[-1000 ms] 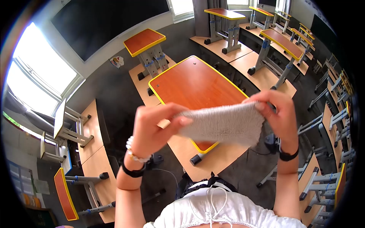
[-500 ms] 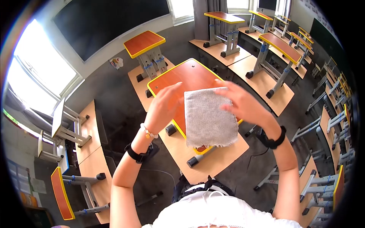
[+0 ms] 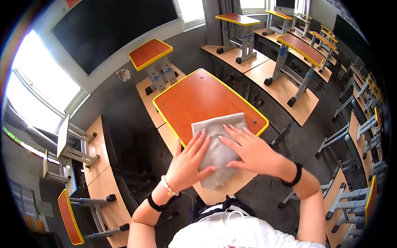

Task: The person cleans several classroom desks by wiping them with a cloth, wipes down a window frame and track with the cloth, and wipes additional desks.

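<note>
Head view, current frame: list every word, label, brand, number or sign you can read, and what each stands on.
No readable text.
Grey rectangular fabric cloth: no lettering visible.
Orange-red rectangular top with yellow edging: none visible.
Large black rectangular wall board: none visible.
Small multicoloured wall decoration: too small to tell.
Faint patches on the pale upper-right wall: too small and blurred to read.
</note>
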Available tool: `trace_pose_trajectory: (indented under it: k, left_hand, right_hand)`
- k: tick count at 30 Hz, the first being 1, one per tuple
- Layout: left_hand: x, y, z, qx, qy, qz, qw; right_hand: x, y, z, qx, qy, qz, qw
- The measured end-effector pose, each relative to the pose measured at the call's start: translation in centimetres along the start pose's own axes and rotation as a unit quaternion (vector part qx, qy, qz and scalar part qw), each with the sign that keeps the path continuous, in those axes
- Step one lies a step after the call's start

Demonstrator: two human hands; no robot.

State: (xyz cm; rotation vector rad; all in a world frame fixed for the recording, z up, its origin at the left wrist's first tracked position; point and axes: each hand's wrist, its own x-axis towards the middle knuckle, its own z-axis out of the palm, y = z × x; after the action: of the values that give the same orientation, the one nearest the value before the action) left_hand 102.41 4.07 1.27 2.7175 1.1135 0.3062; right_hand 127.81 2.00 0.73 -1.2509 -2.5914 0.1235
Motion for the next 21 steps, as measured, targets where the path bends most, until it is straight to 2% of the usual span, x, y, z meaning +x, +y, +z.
trace_pose_trajectory:
  k: [3, 6, 9, 12, 14, 16, 17, 18, 21]
  left_hand:
    - [4.3, -4.1, -1.0, 0.066, -0.048, -0.024, 0.996]
    - [10.0, -9.6, -1.4, 0.105, -0.052, -0.070, 0.991]
    - [10.9, -9.7, -1.7, 0.141, -0.063, -0.098, 0.983]
    - [7.9, -6.2, -1.2, 0.119, -0.054, -0.096, 0.987]
    - [4.0, -3.1, -0.1, 0.080, -0.017, -0.077, 0.994]
    - [0.3, 0.3, 0.6, 0.035, 0.020, -0.070, 0.997]
    - [-1.0, 1.8, 0.8, 0.016, 0.032, -0.072, 0.997]
    - [-1.8, 3.1, 1.4, 0.013, 0.049, -0.083, 0.995]
    - [-2.9, 5.7, 3.0, 0.005, 0.096, -0.123, 0.988]
  right_hand:
    - [5.2, 3.3, 0.3, -0.031, -0.094, 0.025, 0.995]
    - [13.4, 7.7, 0.8, -0.073, -0.157, 0.039, 0.984]
    - [15.8, 8.4, -1.0, -0.082, -0.249, 0.036, 0.964]
    - [12.6, 7.8, -1.6, -0.064, -0.247, -0.019, 0.967]
    - [7.5, 6.2, -1.5, -0.029, -0.186, -0.067, 0.980]
    - [2.8, 3.0, -2.5, 0.015, -0.151, -0.059, 0.987]
    - [1.0, 2.7, -1.5, 0.010, -0.104, -0.093, 0.990]
    - [-0.5, 1.8, -1.3, 0.003, -0.067, -0.094, 0.993]
    - [-2.4, -1.5, -0.8, 0.024, 0.000, -0.005, 1.000]
